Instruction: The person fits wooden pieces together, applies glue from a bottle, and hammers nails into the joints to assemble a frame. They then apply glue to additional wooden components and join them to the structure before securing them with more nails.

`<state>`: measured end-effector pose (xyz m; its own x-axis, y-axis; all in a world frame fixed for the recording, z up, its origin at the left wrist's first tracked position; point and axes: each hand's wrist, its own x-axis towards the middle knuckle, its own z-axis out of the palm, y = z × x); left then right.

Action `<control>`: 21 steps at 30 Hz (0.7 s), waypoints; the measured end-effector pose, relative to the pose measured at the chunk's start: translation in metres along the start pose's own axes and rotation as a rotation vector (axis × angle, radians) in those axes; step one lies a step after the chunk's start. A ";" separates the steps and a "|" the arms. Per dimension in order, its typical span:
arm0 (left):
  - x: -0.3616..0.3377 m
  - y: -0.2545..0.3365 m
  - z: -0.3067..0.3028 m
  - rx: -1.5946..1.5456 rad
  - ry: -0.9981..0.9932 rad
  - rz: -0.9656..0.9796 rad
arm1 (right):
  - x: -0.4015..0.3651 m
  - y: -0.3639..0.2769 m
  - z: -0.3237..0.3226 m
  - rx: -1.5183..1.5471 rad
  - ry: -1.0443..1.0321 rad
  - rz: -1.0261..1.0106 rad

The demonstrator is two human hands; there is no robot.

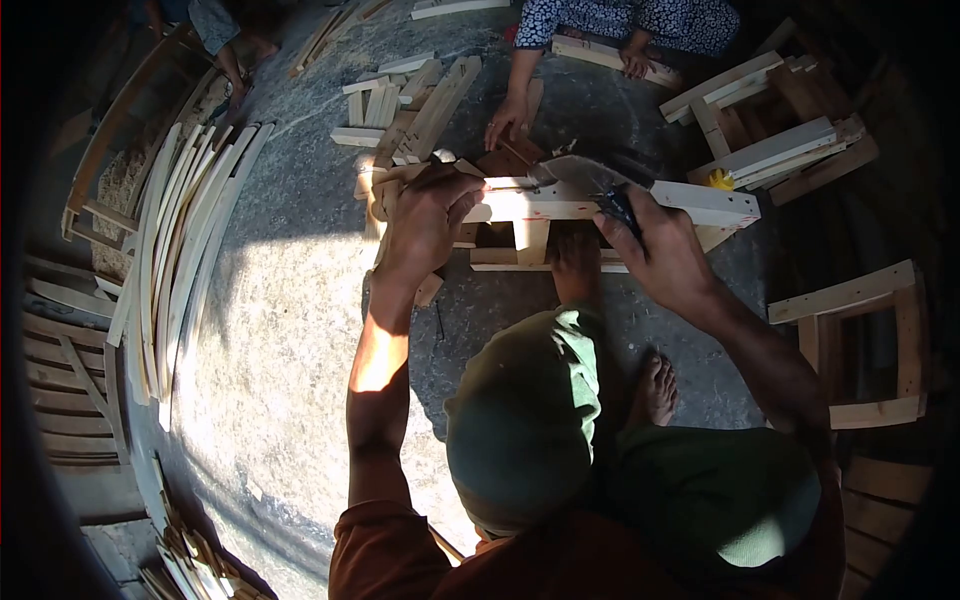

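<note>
A pale wooden frame (560, 205) with red marks along its top beam stands on the floor in front of me. My left hand (425, 225) is closed at the beam's left part, thumb and fingers pressed together; what they pinch is too small to make out. Closed around a black handle, my right hand (655, 245) is over the beam's right half. The tool appears to be a hammer (585, 172), its grey head smeared by motion above the beam. My bare foot (577, 270) is against the frame's lower part.
Another person's hand (508, 122) reaches toward the frame's far side. Short wood pieces (440, 100) lie beyond it. Long strips (185, 260) are piled at left. More wooden frames (765, 145) stand at right, one with a yellow object (720, 180) beside it.
</note>
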<state>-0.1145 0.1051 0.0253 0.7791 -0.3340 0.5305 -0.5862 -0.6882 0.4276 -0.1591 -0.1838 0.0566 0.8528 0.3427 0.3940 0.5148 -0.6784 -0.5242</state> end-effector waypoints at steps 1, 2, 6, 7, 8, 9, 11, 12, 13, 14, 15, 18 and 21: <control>0.000 0.000 -0.001 0.014 0.003 0.004 | 0.004 -0.001 -0.001 -0.006 -0.028 0.018; -0.001 0.000 -0.001 0.011 0.007 0.004 | 0.007 0.002 0.000 -0.010 -0.029 0.017; -0.001 0.000 -0.002 0.006 -0.018 -0.021 | 0.019 -0.008 -0.015 -0.097 -0.154 0.017; -0.002 0.000 -0.001 0.010 -0.030 -0.024 | 0.025 -0.020 -0.027 -0.087 -0.187 0.088; -0.002 -0.001 -0.001 0.008 -0.034 -0.030 | 0.031 -0.036 -0.040 -0.084 -0.193 0.091; -0.002 -0.003 0.000 0.005 -0.034 -0.018 | 0.039 -0.054 -0.054 0.001 0.009 0.015; 0.001 -0.007 0.000 0.000 -0.038 -0.004 | 0.043 -0.056 -0.053 0.085 0.213 -0.055; 0.005 -0.008 0.000 0.014 -0.031 0.006 | 0.043 -0.045 -0.039 0.144 0.271 -0.095; 0.001 -0.002 -0.001 0.020 -0.037 0.007 | 0.036 -0.034 -0.024 0.206 0.318 -0.118; -0.005 0.005 0.000 0.013 -0.037 0.001 | 0.032 -0.006 -0.012 -0.254 -0.265 -0.008; -0.011 0.008 -0.003 -0.006 -0.030 0.008 | 0.026 -0.008 -0.018 -0.181 -0.312 0.091; -0.004 -0.002 -0.007 0.046 -0.008 0.067 | 0.033 0.010 -0.023 -0.136 -0.180 0.088; 0.001 0.002 -0.006 0.022 -0.004 0.022 | 0.019 0.003 -0.019 -0.057 -0.058 0.098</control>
<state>-0.1162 0.1068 0.0311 0.7670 -0.3515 0.5369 -0.5980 -0.6949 0.3994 -0.1427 -0.1917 0.0772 0.9031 0.3088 0.2984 0.4247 -0.7456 -0.5135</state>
